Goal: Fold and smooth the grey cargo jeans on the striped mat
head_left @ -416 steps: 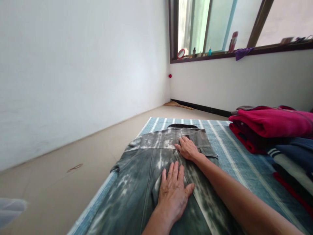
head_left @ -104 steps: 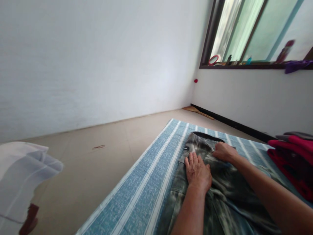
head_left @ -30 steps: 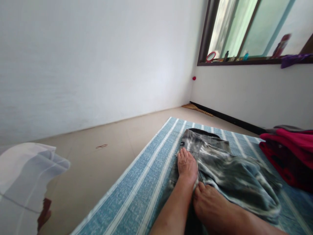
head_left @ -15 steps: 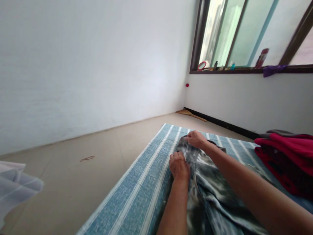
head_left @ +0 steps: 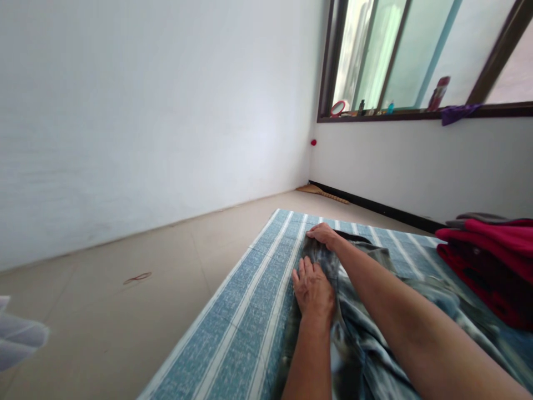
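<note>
Mottled grey-green trousers (head_left: 350,316) lie rumpled on a blue-and-white striped mat (head_left: 233,316), their waistband at the far end. My left hand (head_left: 313,289) rests flat on the cloth just below the waistband, fingers stretched out and slightly apart. Farther up, my right hand (head_left: 323,234) has its fingers closed on the waistband's upper left corner; its fingertips are partly hidden. My right forearm crosses over the trousers and covers part of them.
A stack of folded red and dark clothes (head_left: 491,261) sits at the mat's right side. On the tiled floor to the left are a thin brown loop (head_left: 138,278) and some white sheer fabric (head_left: 20,339). A mirror (head_left: 337,108) and bottles line the window sill.
My left hand has gone from curled on the cloth to lying flat with fingers extended. My right hand has shifted slightly left along the waistband. The view has turned a little.
</note>
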The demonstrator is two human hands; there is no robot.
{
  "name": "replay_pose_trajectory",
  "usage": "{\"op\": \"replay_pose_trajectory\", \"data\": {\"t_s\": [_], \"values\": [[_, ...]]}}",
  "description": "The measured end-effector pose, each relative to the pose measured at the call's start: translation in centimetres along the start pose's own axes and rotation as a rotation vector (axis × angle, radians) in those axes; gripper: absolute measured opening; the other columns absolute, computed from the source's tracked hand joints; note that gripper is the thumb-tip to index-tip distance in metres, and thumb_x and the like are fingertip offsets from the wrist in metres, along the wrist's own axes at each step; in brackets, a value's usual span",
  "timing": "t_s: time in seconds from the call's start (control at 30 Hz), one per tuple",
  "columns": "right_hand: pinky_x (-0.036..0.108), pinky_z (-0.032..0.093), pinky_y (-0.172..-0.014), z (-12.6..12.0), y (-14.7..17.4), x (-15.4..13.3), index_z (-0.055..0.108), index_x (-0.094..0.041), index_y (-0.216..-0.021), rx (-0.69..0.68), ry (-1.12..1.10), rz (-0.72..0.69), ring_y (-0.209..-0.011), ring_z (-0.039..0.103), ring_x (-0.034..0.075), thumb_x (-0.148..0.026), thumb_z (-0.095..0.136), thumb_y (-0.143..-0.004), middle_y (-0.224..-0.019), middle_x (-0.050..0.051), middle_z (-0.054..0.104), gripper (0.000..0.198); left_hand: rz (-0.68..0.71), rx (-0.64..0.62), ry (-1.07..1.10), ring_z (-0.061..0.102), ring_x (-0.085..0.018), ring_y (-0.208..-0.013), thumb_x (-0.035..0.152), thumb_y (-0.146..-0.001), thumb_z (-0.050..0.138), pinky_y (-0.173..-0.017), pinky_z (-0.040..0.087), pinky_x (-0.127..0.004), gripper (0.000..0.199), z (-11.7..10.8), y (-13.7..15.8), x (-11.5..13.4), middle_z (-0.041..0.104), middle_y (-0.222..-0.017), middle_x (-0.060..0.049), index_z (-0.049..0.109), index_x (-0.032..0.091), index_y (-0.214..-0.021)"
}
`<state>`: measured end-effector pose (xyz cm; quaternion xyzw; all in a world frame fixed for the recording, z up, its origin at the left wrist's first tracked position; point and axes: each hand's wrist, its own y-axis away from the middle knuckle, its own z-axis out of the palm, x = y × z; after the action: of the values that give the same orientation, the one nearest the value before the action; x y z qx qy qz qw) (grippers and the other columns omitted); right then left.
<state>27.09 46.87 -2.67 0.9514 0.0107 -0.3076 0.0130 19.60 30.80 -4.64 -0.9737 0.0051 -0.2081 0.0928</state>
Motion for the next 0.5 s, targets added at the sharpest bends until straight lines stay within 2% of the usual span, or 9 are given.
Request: {"op": "replay_pose_trajectory", "data": {"t_s": [0.17,0.3,0.4,0.5], "values": [[0.035,0.056,-0.076,1.5,-0.2,0.6,0.062,-0.014,-0.111,-0.027,-0.042,0.020,-0.090,0.064,0.018,-0.035,0.061,-0.094,-0.109,0.006,0.064,0.027,0.045,-0.014,-0.021,0.031,-0.031,-0.142,0.012,-0.091,0.034,-0.114,0.026,-0.058,0.047,0.0,0.1,-0.1,0.044,-0.149,-0.012,0.055,0.012,-0.133],[0.038,0.054,-0.082,2.1,-0.2,0.0,0.064,-0.015,-0.106,0.019,-0.006,0.010,-0.095,0.064,0.020,-0.036,0.061,-0.093,-0.108,0.005,0.065,0.025,0.123,-0.011,-0.016,0.029,-0.027,-0.144,0.012,-0.092,0.032,-0.117,0.022,-0.057,0.051,0.4,-0.1,-0.2,0.039,-0.152,-0.010,0.049,0.013,-0.139],[0.040,0.053,-0.086,1.7,0.2,-0.8,0.064,-0.016,-0.107,0.046,0.031,0.007,-0.099,0.063,0.020,-0.037,0.060,-0.094,-0.110,0.006,0.065,0.025,0.167,-0.027,-0.016,0.032,-0.027,-0.142,0.016,-0.094,0.035,-0.118,0.021,-0.054,0.048,1.2,-0.4,-0.5,0.041,-0.151,-0.012,0.050,0.012,-0.139],[0.040,0.052,-0.087,0.3,0.9,-1.1,0.065,-0.016,-0.108,0.062,0.066,-0.009,-0.101,0.063,0.021,-0.037,0.060,-0.093,-0.110,0.006,0.066,0.027,0.148,0.008,-0.048,0.037,-0.028,-0.140,0.019,-0.095,0.037,-0.118,0.023,-0.053,0.043,2.5,-0.8,-1.0,0.049,-0.145,-0.014,0.056,0.012,-0.133]]}}
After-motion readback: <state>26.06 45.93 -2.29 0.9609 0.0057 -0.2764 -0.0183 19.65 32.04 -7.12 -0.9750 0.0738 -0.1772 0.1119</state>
